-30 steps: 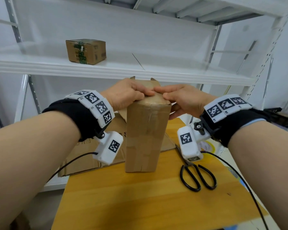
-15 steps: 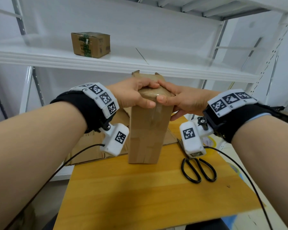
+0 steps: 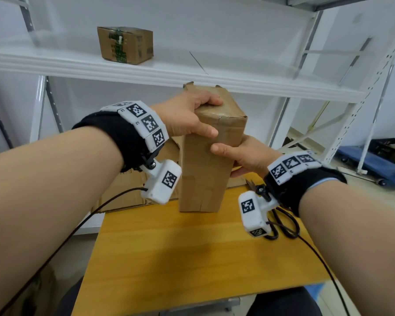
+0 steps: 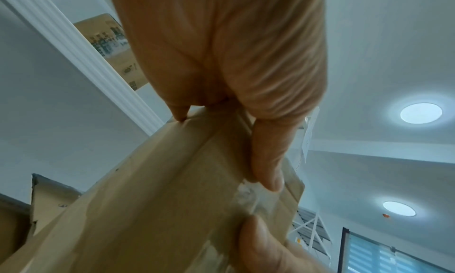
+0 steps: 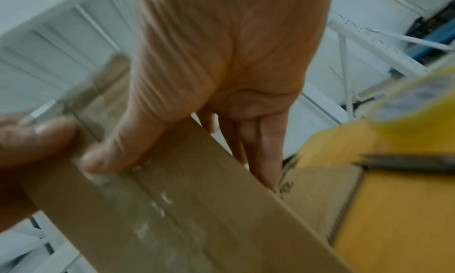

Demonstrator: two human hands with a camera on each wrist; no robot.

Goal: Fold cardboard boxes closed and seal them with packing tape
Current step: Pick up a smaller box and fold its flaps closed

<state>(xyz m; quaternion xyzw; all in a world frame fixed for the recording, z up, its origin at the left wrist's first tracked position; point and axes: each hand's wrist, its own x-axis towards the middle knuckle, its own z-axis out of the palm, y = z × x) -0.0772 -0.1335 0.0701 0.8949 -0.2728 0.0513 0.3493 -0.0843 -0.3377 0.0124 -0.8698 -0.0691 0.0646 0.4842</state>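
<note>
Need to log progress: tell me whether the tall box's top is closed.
Closed: the tall cardboard box shows flaps folded flat with glossy tape over the top.

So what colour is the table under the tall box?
Yellow-orange wood grain table, clearest in the head view.

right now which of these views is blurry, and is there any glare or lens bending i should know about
Head view: sharp, but the wide lens bows the white shelf and its posts. Left wrist view: two ceiling lights bloom with pale halos; the tall cardboard box is slightly soft. Right wrist view: the blurriest, with the box smeared and a yellow shape at the right edge too blurred to identify.
</note>
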